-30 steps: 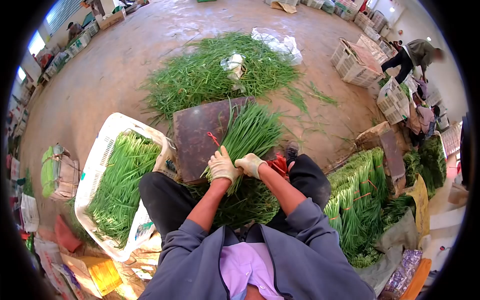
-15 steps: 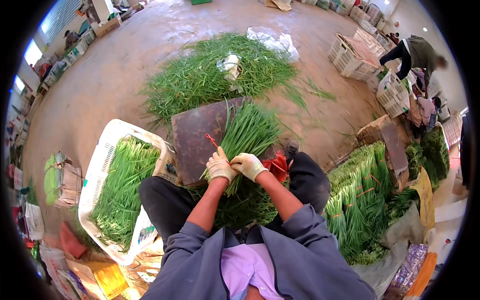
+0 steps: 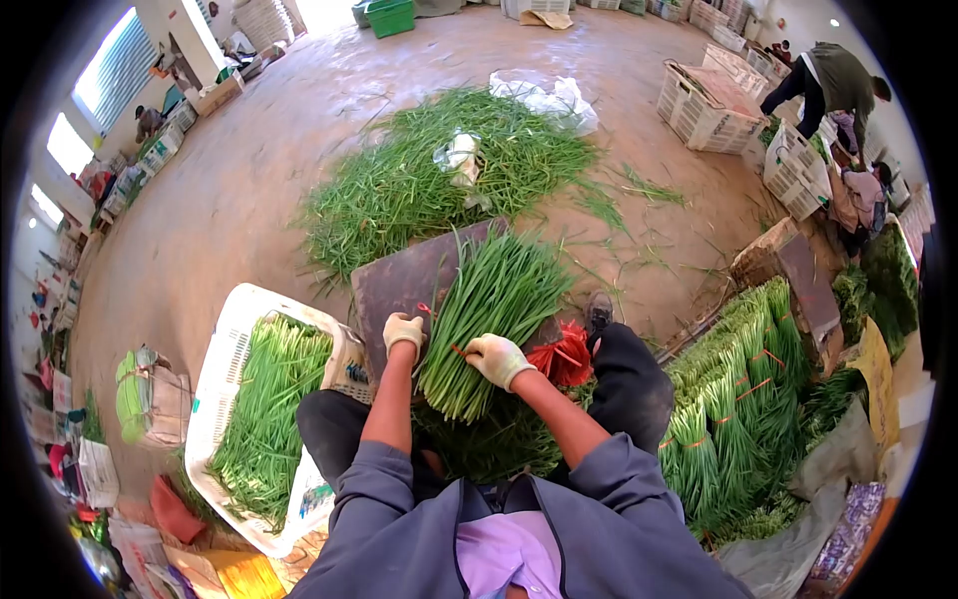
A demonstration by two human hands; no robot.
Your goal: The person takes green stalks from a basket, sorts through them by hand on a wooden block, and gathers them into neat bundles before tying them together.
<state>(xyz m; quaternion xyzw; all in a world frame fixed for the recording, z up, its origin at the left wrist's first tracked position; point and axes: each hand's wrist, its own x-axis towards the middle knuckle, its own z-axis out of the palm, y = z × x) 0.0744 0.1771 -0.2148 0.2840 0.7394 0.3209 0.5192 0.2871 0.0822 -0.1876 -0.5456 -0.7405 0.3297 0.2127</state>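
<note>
A loose bundle of long, thin green stalks like garlic chives point(image 3: 499, 309) lies on a dark board point(image 3: 407, 283) between my knees. My left hand point(image 3: 403, 331), in a pale glove, is closed at the bundle's left side, with a bit of red tie point(image 3: 423, 307) showing by its fingers. Over the lower stalks, my gloved right hand point(image 3: 496, 359) is closed, pinching a red tie end point(image 3: 460, 350). The stretch of tie behind the bundle is hidden. More red ties point(image 3: 565, 355) lie in a bunch at the bundle's right.
At left stands a white crate point(image 3: 213, 399) of green stalks. Tied bundles point(image 3: 733, 419) are stacked on the right. A loose heap of greens point(image 3: 399, 180) and a plastic sheet point(image 3: 549, 100) lie ahead. A person point(image 3: 838, 90) bends among crates point(image 3: 709, 110) at the far right.
My hands have moved apart, the left to the bundle's left side and the right across its lower stalks. The bundle now lies wider on the board. The head view has shifted slightly.
</note>
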